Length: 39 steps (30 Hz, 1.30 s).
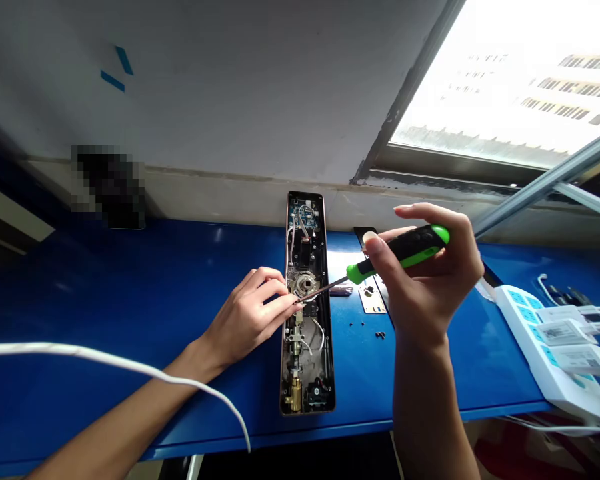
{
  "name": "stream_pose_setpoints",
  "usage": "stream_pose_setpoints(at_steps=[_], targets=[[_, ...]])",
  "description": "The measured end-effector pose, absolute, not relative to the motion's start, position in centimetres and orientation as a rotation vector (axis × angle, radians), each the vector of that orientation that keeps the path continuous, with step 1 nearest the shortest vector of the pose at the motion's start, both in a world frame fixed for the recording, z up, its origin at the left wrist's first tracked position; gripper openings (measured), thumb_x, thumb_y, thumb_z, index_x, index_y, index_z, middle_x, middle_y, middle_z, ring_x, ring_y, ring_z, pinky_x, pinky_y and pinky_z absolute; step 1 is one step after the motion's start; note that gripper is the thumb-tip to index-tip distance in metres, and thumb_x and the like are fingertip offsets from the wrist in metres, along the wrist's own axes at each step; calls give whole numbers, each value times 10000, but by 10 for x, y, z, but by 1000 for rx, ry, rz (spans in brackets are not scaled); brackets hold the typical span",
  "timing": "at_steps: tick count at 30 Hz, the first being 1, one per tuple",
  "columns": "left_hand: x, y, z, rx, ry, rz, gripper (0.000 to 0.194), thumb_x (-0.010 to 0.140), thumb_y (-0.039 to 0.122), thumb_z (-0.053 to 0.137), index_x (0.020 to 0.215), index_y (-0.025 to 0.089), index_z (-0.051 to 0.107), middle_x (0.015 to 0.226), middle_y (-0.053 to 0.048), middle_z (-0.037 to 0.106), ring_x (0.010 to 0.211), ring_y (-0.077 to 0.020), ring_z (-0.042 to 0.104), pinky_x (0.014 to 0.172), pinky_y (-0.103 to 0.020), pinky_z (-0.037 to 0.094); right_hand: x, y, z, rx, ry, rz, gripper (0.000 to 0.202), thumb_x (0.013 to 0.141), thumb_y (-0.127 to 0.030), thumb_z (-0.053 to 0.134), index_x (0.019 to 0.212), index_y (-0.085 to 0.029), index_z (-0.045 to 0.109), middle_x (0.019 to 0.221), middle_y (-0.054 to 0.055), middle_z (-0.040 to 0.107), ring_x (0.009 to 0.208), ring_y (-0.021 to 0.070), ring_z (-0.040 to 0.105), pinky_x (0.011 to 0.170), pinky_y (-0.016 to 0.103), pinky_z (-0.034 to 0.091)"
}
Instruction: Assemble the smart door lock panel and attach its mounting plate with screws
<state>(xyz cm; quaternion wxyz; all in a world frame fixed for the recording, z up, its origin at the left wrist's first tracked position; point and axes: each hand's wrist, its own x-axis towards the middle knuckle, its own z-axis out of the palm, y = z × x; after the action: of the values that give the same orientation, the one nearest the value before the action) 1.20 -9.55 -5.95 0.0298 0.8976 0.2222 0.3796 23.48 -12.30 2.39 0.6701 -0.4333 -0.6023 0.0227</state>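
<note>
A blue desk (190,313) stands against a wall beside a bright window (510,87). The open device (330,347) lies between the hands, its long casing holding a circuit board (299,219) and brass fitting (295,395). The left hand (255,307), fingers together, touches it; the right hand (425,280) grips a screwdriver (397,255).

Screwdriver tip (298,303) unclear at left hand (254,308), dark object (114,187) pixelated, window (505,87) cut off
</note>
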Motion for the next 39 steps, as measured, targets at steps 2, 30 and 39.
stream_pose_setpoints(at_steps=[2, 30, 39], targets=[[13, -96, -60, 2752, 683, 1175, 69, 970, 143, 692, 1025, 132, 732, 899, -77, 713, 1010, -249, 585, 822, -398, 563, 235, -124, 24, -967, -1365, 42, 323, 844, -235, 822, 1127, -282, 672, 778, -24, 703, 650, 166, 701, 552, 329, 607], [15, -102, -59, 2568, 670, 1350, 28, 955, 156, 728, 970, 178, 736, 819, -33, 687, 913, -194, 604, 775, -334, 563, 237, -124, 15, -945, -1306, 222, 456, 847, -214, 826, 1206, -331, 571, 840, -42, 729, 678, 170, 755, 557, 304, 664], [12, -102, -63, 2585, 694, 1331, 118, 943, 211, 755, 1051, 167, 747, 917, -71, 723, 988, -233, 605, 824, -392, 568, 238, -141, 34, -765, -1656, 271, 720, 800, -49, 811, 1406, -338, 551, 1205, 35, 693, 932, 227, 783, 801, 416, 718]])
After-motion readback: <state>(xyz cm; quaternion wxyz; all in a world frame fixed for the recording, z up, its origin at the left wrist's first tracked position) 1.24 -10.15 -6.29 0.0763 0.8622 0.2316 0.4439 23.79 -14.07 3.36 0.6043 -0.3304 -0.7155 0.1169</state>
